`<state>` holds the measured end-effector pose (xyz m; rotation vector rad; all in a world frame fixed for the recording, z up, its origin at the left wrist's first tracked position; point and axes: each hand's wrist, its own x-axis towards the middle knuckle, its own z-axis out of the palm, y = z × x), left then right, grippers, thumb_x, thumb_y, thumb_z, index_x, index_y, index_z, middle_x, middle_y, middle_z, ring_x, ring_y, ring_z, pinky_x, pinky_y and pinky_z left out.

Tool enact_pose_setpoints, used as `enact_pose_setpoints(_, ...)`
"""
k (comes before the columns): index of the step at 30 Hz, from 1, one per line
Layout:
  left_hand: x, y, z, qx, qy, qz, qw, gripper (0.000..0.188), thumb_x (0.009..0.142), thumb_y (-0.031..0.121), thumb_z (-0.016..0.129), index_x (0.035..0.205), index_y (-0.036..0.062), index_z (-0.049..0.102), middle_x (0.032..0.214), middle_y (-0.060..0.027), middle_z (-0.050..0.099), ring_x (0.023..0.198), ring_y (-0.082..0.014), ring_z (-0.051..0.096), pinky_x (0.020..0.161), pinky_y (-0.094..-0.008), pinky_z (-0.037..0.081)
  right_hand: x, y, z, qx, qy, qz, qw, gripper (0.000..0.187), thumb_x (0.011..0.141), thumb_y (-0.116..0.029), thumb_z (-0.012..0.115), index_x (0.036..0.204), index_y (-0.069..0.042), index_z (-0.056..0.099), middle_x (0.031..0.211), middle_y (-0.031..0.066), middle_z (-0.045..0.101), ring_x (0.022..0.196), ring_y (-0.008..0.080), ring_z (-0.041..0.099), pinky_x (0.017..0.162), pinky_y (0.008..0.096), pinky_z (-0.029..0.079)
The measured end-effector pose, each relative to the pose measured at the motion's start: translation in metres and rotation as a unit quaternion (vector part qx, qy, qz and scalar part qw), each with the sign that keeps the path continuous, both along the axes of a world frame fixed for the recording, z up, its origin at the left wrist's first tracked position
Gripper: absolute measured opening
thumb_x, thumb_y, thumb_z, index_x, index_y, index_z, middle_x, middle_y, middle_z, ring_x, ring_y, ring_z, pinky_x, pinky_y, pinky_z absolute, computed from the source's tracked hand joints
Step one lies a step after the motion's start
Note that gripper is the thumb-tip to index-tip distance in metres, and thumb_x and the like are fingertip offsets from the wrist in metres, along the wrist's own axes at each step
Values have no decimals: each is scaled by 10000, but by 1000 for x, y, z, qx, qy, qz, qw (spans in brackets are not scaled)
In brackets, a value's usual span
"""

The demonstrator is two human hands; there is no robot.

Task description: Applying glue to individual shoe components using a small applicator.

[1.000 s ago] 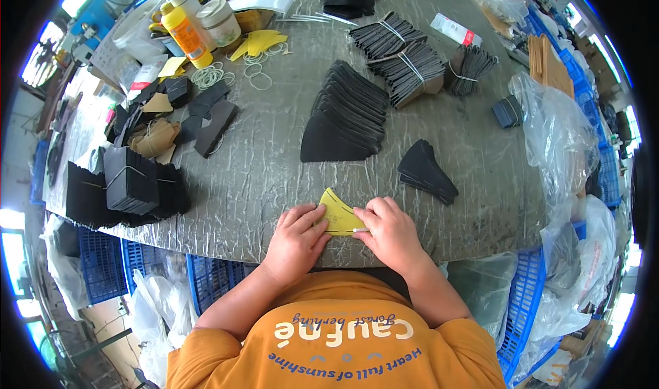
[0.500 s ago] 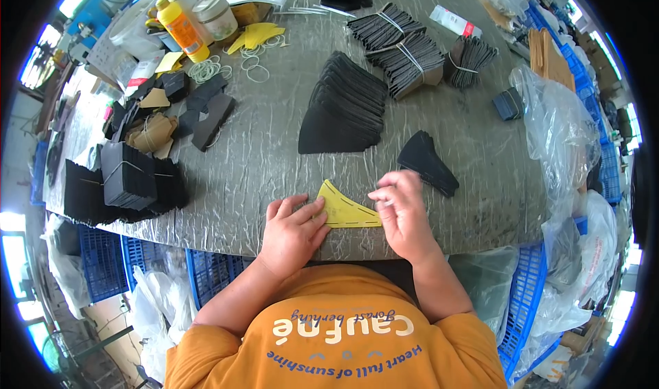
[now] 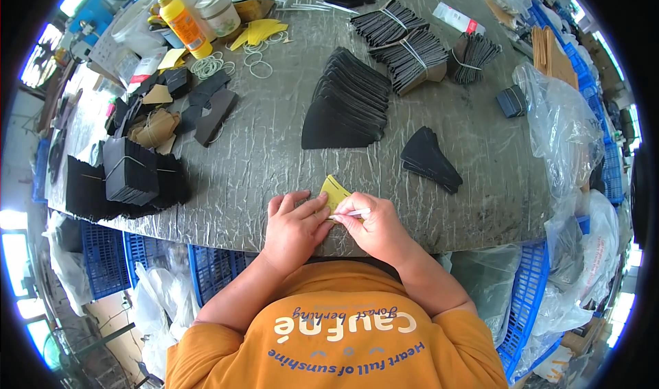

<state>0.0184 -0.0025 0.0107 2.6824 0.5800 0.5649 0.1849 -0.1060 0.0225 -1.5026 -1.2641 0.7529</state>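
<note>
A yellow curved template (image 3: 335, 189) with dashed slots lies near the table's front edge. My left hand (image 3: 294, 226) rests on its left side, fingers stretched out and pressing it down. In my right hand (image 3: 376, 226) a slim white pen (image 3: 359, 213) is pinched, its tip at the template's lower edge close to my left fingertips. That hand covers the template's right part. Whatever lies beneath the template is hidden. A small pile of black curved pieces (image 3: 429, 159) lies to the right, and a larger fanned stack of black pieces (image 3: 343, 108) lies beyond the template.
Banded black bundles (image 3: 415, 60) and a white tube (image 3: 458, 18) lie at the back. At left stand banded black stacks (image 3: 130, 173), a yellow bottle (image 3: 184, 27) and rubber bands (image 3: 209, 66). Plastic bags (image 3: 559, 128) hang along the right edge; blue crates (image 3: 525, 300) sit below.
My right hand has moved left and down across the template, bringing the pen to its lower edge. My left hand has stayed in place on the template.
</note>
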Motion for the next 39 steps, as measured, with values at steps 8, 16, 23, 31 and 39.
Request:
enact_pose_setpoints(8, 1, 0, 0, 1, 2, 4, 1000, 334, 692, 199, 796, 1019, 148, 755, 1207, -9, 690, 1091, -281, 598, 958, -446, 415, -10, 0, -12, 54, -2, 10, 998, 103, 857, 10, 696, 885, -28, 604, 822, 139, 658, 745, 295, 667, 646, 344, 522)
enact_pose_setpoints(16, 2, 0, 1, 6, -2, 6, 1000, 272, 706, 192, 792, 968, 135, 749, 1184, 1, 694, 1080, -268, 598, 954, -440, 415, 16, -20, 3, -3, -12, -18, 1000, 93, 849, 17, 670, 873, -18, 587, 767, 154, 611, 666, 334, 618, 604, 366, 489)
enact_pose_setpoints(23, 1, 1, 2, 25, 8, 2, 1000, 263, 721, 197, 785, 970, 128, 736, 1196, 11, 685, 1085, -256, 594, 960, -441, 408, 42, -30, 28, -77, -140, -77, 984, 130, 824, 34, 642, 802, -15, 524, 751, 143, 615, 659, 318, 633, 578, 359, 491)
enact_pose_setpoints(31, 3, 0, 2, 30, 18, -2, 999, 240, 737, 218, 774, 958, 130, 741, 1197, 9, 684, 1097, -259, 587, 968, -451, 403, 21, 28, 1, 38, -26, -64, 997, 43, 866, 7, 652, 879, 5, 611, 820, 161, 670, 743, 320, 677, 646, 353, 517)
enact_pose_setpoints(39, 2, 0, 2, 27, 18, -2, 999, 240, 759, 233, 758, 967, 115, 749, 1193, 22, 684, 1115, -227, 573, 982, -438, 383, 23, 21, -5, 20, -24, -68, 997, 49, 853, 17, 653, 862, 2, 606, 810, 158, 662, 737, 315, 670, 642, 358, 516)
